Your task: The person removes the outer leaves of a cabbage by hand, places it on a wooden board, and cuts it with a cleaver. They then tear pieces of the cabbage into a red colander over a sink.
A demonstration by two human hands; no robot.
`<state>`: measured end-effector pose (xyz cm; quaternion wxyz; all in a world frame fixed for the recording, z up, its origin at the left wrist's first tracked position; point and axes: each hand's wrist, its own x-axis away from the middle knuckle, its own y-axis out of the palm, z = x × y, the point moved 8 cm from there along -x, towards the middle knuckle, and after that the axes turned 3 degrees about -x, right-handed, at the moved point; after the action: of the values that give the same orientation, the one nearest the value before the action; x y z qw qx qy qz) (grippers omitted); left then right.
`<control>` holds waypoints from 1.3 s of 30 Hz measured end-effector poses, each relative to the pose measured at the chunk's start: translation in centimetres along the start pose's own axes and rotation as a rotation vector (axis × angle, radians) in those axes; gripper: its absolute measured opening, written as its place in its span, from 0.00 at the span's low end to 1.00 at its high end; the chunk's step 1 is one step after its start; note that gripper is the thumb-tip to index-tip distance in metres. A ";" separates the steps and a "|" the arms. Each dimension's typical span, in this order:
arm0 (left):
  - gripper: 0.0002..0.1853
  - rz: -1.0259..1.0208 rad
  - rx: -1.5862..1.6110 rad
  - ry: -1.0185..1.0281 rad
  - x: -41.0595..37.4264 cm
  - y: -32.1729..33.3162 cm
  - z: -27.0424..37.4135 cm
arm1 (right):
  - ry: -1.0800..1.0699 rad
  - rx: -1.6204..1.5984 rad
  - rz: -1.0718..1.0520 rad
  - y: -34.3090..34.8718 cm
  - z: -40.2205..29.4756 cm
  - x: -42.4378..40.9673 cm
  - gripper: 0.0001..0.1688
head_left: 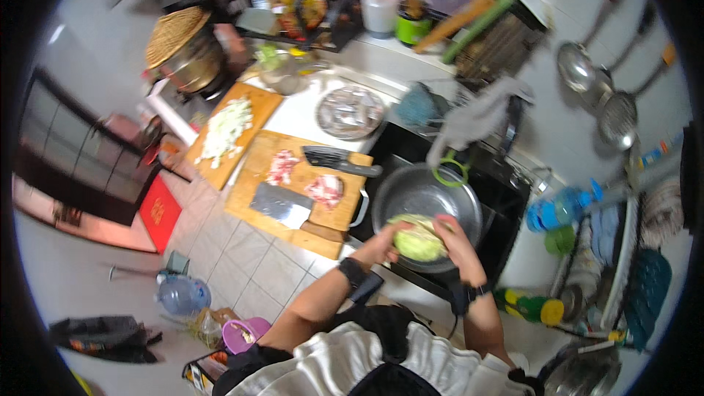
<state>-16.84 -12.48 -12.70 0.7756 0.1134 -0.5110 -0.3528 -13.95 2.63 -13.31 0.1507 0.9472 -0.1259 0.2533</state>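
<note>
My left hand (379,243) and my right hand (457,245) grip a pale green cabbage (420,242) from both sides, above the near part of a large metal basin (423,198). The basin stands on the black stovetop (509,206), and a green ring (451,169) lies at its far rim. To the left, a wooden cutting board (247,198) bears a cleaver (280,204), a dark-bladed knife (330,159), chopped meat (283,166) and a larger piece of meat (325,191).
Another board (267,100) with chopped white-green vegetable (225,129) lies farther left. Behind are a plate of wrapped-looking pieces (351,112), bottles and a gray cloth (478,113). A blue spray bottle (561,209) stands right; ladles (576,66) hang on the wall.
</note>
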 end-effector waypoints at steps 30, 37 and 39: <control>0.27 -0.187 -0.346 0.620 1.6 -0.5 4.4 | -0.296 1.063 0.941 -3.7 -1.7 14.2 0.28; 0.22 -0.045 -0.138 0.096 -1.0 -1.2 1.9 | -0.635 -0.232 0.208 -3.1 -0.6 14.5 0.25; 0.22 -0.059 -0.129 0.008 -1.0 -1.9 1.1 | -0.428 0.052 0.526 -4.6 0.9 15.0 0.21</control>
<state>-18.85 -13.05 -13.93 0.7725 0.0795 -0.4806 -0.4074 0.45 4.11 -7.28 0.0262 0.9175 -0.3884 0.0822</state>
